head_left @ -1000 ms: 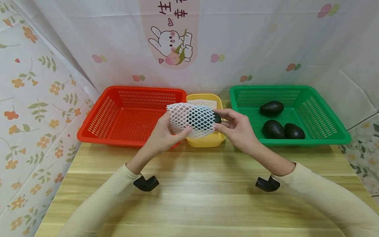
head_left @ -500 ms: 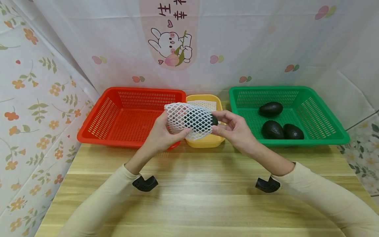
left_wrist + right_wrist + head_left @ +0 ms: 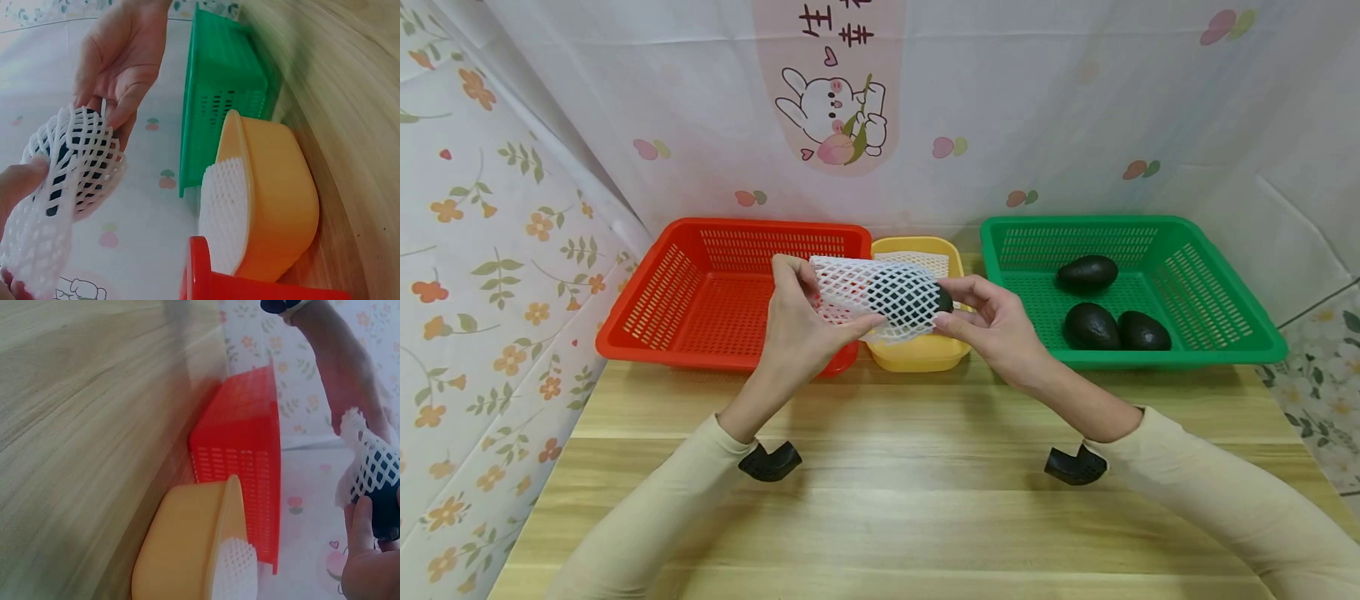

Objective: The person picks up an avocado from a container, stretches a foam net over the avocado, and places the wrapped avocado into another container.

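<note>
"Wood-grain counter (image 3: 880, 500): which step is shown?"

"Apparently sleeving: raised above it, left fingers (image 3: 859, 327) hold the foam net (image 3: 880, 287); right fingers (image 3: 958, 327) grip the part-covered avocado (image 3: 384, 515). Next likely requires drawing net over its exposed end."

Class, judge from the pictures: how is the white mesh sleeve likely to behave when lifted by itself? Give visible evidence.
The white mesh sleeve would probably bend or flop, since its netting curves around the dark avocado. It is likely light for its size: much of it is open gaps between thin strands.
</note>
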Available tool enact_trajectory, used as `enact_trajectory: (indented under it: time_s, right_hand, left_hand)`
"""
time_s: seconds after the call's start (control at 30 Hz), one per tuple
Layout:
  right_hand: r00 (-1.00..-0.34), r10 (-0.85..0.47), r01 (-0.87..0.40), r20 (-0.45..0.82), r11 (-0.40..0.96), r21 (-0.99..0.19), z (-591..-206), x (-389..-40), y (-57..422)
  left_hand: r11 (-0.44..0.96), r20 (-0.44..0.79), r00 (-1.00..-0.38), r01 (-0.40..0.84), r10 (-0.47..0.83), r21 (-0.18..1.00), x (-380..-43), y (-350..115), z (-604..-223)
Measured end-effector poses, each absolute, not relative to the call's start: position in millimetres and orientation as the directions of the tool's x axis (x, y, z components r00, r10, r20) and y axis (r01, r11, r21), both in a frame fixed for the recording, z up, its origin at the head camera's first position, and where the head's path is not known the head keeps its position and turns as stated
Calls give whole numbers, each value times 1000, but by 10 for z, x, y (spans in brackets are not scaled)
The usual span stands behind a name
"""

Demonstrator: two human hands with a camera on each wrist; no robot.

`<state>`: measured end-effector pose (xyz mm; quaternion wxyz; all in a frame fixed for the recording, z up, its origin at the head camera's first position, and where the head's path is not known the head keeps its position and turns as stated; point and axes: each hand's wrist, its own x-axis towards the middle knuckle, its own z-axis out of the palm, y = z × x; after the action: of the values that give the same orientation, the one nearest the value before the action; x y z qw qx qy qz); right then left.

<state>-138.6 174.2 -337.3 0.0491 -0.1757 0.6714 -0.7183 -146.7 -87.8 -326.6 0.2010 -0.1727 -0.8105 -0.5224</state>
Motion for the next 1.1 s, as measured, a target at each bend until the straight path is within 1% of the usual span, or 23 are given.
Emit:
enact_trajectory:
  time_s: [0.1,0.17,0.23,0.3,0.43,0.57,0.83,1.0,1.1]
  right_hand:
    - [-930,-311,-170,195,-104,-980,-3369,-1390,1736]
    - [-927,-315,-180,204,-103,-978,-3366,-1390,1735]
    - [-923,-321,-190,213,-102,-977,-3367,-1393,1737]
    - [-918,-329,-198,221,-100,-975,-3370,-1396,1740]
    - [-909,-350,-201,227,-108,-973,-3378,-1403,1750]
    - [-900,-369,-195,232,-136,-971,-3369,-1393,1760]
    - [-883,-398,-197,248,-166,-966,-3354,-1394,1766]
    - [-873,-410,-205,265,-184,-961,-3359,-1408,1755]
    - [-874,-407,-214,266,-170,-962,-3364,-1416,1753]
  left_hand:
    - [433,583,-811,543,48,719,-1479,-883,-3268]
    - [446,623,-777,590,90,673,-1495,-894,-3260]
    - [441,624,-766,617,150,651,-1508,-907,-3255]
    - [409,593,-776,622,213,668,-1507,-917,-3250]
    - [307,502,-810,582,304,753,-1483,-915,-3262]
    - [241,462,-812,558,358,794,-1462,-897,-3256]
    - [232,404,-825,515,396,825,-1465,-900,-3246]
    - [215,381,-820,501,427,838,-1484,-892,-3265]
    - [205,377,-815,501,440,841,-1489,-882,-3268]
